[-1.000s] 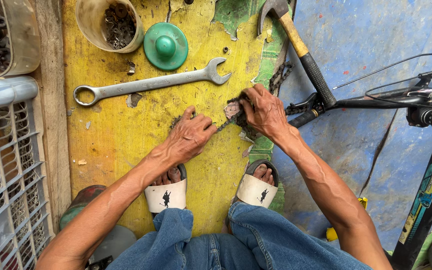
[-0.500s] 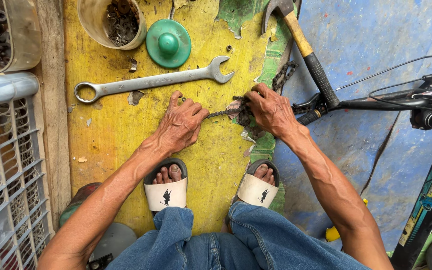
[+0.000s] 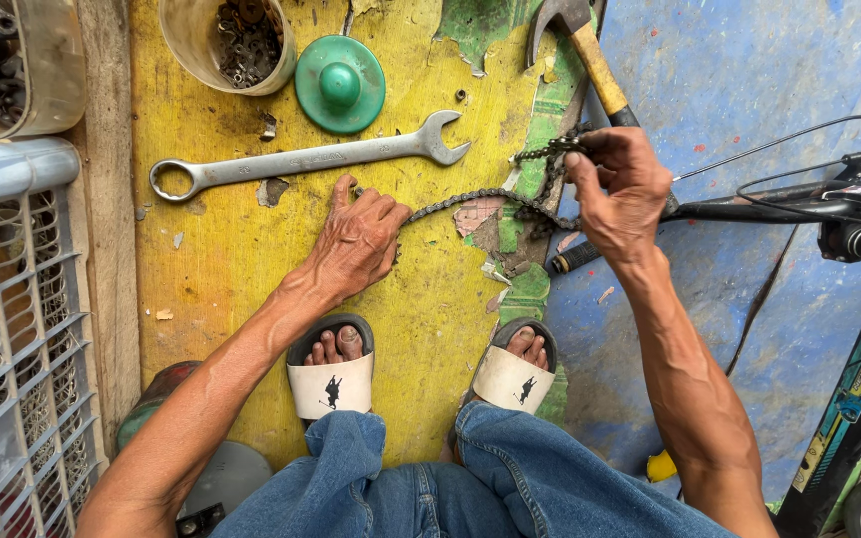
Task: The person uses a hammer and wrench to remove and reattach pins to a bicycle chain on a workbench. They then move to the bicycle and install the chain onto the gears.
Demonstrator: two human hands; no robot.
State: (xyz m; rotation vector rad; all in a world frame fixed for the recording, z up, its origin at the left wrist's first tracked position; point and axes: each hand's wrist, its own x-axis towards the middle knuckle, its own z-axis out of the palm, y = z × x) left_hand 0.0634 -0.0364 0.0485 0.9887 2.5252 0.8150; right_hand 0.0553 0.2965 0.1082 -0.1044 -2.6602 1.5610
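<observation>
I am pinching one bicycle chain (image 3: 490,199) at both ends: my left hand (image 3: 356,239) is pressing its end onto the yellow board (image 3: 221,259), my right hand (image 3: 620,189) is gripping it raised. One wrench (image 3: 306,159), one hammer (image 3: 590,50), one green lid (image 3: 340,84) are lying nearby.

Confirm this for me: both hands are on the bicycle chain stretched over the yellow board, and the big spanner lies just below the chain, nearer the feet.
Not quite. The left hand and right hand do hold the bicycle chain over the yellow board, but the spanner lies above the chain, farther from the feet, as the head view shows.
</observation>
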